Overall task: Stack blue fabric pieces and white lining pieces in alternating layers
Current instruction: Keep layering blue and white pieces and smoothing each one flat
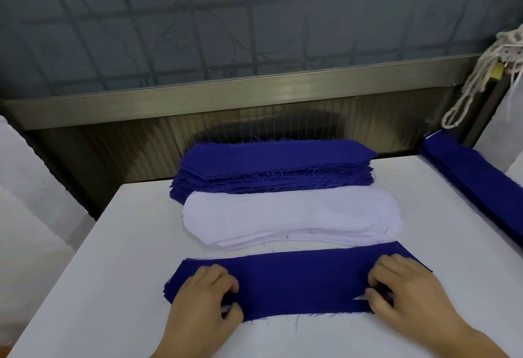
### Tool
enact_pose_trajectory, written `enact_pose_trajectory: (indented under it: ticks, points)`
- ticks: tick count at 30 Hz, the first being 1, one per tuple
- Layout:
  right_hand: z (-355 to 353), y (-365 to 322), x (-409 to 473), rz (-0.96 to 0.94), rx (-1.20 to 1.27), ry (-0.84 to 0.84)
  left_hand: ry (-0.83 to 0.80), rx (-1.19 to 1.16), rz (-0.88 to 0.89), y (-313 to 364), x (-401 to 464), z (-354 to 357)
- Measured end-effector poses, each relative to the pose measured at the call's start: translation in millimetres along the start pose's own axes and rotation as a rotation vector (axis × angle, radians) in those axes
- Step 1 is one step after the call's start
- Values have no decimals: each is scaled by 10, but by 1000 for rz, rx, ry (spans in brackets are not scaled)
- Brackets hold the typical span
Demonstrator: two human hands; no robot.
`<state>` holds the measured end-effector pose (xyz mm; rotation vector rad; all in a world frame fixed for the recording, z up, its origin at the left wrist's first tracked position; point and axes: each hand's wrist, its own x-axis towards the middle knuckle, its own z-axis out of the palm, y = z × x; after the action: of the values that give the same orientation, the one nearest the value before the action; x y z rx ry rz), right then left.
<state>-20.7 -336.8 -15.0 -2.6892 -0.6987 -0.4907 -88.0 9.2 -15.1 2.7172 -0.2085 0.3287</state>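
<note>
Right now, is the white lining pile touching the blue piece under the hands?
Apart. The head view shows a thin strip of bare table between the white lining pile and the blue piece along its far edge.

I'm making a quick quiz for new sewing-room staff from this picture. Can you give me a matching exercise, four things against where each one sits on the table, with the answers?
Things
1. blue stack
2. white stack
3. blue piece
4. rope

Places
A. under both hands, nearest the person
B. hanging at the far right, above the table
C. at the far edge of the table, by the metal wall
D. in the middle, between two lots of blue fabric

Pairs: 1-C, 2-D, 3-A, 4-B

The left hand and right hand each hold one end of the blue piece.
</note>
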Motion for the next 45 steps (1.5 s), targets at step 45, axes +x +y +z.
enact_pose_trajectory:
  ticks: [45]
  points:
    - [396, 154, 793, 9, 135, 120, 322, 57, -35, -22, 789, 243]
